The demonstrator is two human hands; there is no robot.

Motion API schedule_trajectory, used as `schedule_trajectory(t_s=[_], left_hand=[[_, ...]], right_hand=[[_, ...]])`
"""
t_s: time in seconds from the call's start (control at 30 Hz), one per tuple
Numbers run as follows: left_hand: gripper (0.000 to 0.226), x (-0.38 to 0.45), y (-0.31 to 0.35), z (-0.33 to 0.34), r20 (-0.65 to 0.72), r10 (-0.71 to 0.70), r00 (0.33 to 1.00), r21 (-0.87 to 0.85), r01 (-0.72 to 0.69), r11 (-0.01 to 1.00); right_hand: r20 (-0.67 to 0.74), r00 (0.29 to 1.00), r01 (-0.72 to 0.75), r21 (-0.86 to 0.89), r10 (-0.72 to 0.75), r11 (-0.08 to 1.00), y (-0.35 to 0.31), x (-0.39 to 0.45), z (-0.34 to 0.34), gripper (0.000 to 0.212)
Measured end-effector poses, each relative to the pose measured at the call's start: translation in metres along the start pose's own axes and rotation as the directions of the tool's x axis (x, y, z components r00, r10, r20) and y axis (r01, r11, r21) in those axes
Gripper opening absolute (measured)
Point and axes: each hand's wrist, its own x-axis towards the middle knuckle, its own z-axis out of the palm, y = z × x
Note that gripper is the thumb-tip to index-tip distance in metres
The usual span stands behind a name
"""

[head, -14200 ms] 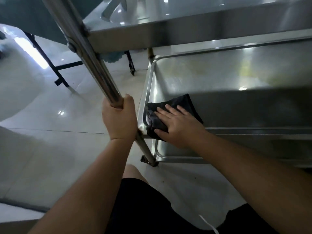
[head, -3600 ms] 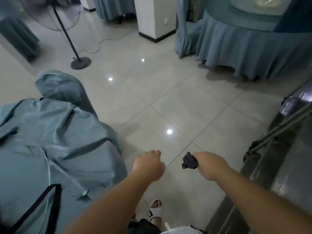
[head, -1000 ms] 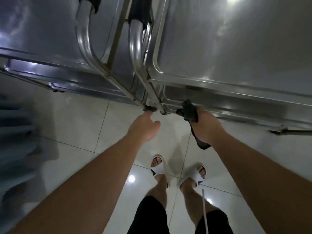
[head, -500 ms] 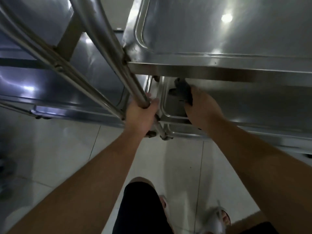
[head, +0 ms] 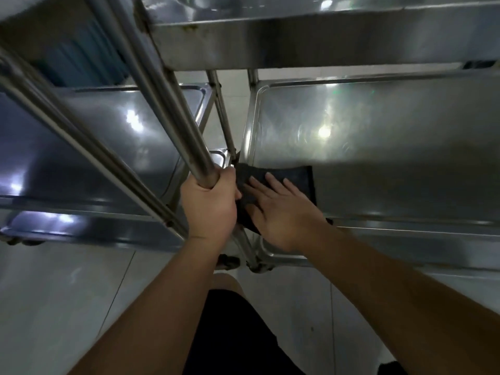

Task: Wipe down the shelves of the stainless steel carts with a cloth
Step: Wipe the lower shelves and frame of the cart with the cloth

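Note:
Two stainless steel carts stand side by side below me. A dark cloth [head: 297, 177] lies spread on the near left corner of the right cart's lower shelf [head: 392, 147]. My right hand [head: 281, 209] presses flat on the cloth with straight fingers. My left hand [head: 208, 204] grips the slanted steel post [head: 167, 109] of the right cart, just left of the cloth. The upper shelf [head: 297, 47] overhangs the top of the view.
The left cart's lower shelf [head: 113, 142] lies to the left, behind its own slanted post [head: 67, 136]. A caster [head: 227, 262] sits at the cart's foot. Pale floor tiles [head: 67, 299] spread in front. My knee in black shorts [head: 238, 328] is below.
My right hand has moved the bunched cloth onto the lower shelf and now lies flat on it, with the cloth spread out. My left hand keeps its grip on the post. The view has dropped lower.

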Motion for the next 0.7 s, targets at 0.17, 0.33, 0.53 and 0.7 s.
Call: schedule_trajectory(t_s=[0.17, 0.33, 0.53, 0.7], left_hand=[[0.031, 0.0, 0.001, 0.002, -0.029, 0.013, 1.0, 0.013, -0.012, 1.0], [0.032, -0.001, -0.004, 0.005, -0.042, 0.041, 0.998, -0.028, -0.042, 0.999], [0.032, 0.001, -0.003, 0.01, -0.088, 0.042, 0.995, -0.075, -0.049, 0.996], [0.031, 0.001, -0.004, 0.008, -0.067, 0.06, 0.996, -0.108, -0.067, 0.992]], right_hand=[[-0.086, 0.963, -0.261, -0.061, 0.255, 0.963, 0.079, -0.045, -0.021, 0.075], [-0.18, 0.807, -0.575, -0.019, 0.563, 0.818, 0.172, -0.035, -0.058, 0.082], [-0.238, 0.889, -0.416, -0.063, 0.391, 0.907, 0.123, 0.062, -0.06, 0.071], [-0.006, 0.993, 0.118, -0.103, -0.119, 0.988, 0.066, 0.034, -0.029, 0.072]])
